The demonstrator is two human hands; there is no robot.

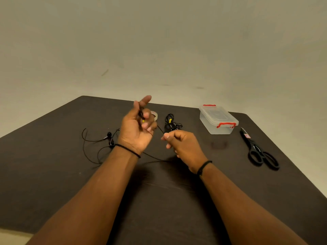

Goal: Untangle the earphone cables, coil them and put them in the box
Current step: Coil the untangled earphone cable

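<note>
A dark brown table (53,174) holds all the things. Near its far right corner sits a clear box (218,121) with red clips, lid on. By the right edge lie black scissors (259,149). Near the far edge, in the middle, sits a black cable bundle (171,122) beside a tape roll (155,115). Toward the left edge, a loose black earphone cable (92,149) lies spread out.

No readable text; only an illegible tag on the scissors (258,150)
</note>
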